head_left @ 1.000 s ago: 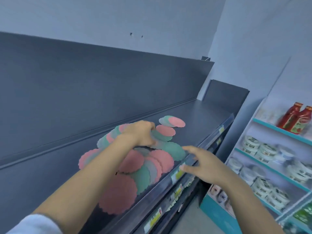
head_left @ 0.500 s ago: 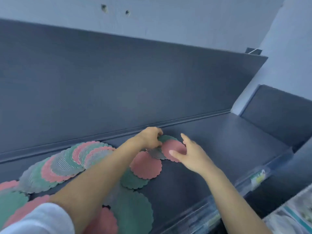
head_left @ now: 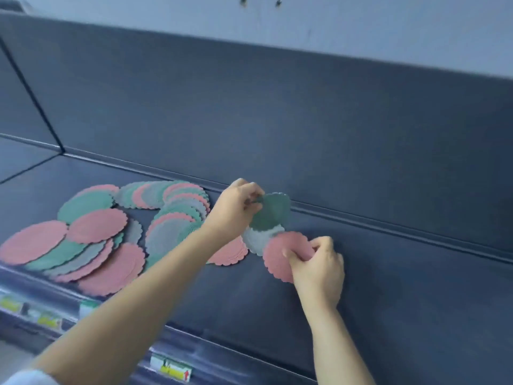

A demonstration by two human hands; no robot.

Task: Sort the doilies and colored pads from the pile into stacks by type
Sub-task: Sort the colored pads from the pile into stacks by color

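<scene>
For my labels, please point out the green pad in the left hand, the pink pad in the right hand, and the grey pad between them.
green pad (head_left: pixel 273 212): head view, middle of its face.
pink pad (head_left: pixel 274 245): head view, its bare left part.
grey pad (head_left: pixel 255 240): head view, uncovered lower part.

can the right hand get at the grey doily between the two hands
Probably not yet: the right hand pinches the pink doily, whose edge overlaps the grey doily, and the green doily in the left hand covers its far side.

The scalloped pink pad (head_left: pixel 288 252) and green pad (head_left: pixel 273 211) look matt, perhaps thin paper or felt, on a smooth matt dark shelf (head_left: pixel 388 287).
</scene>
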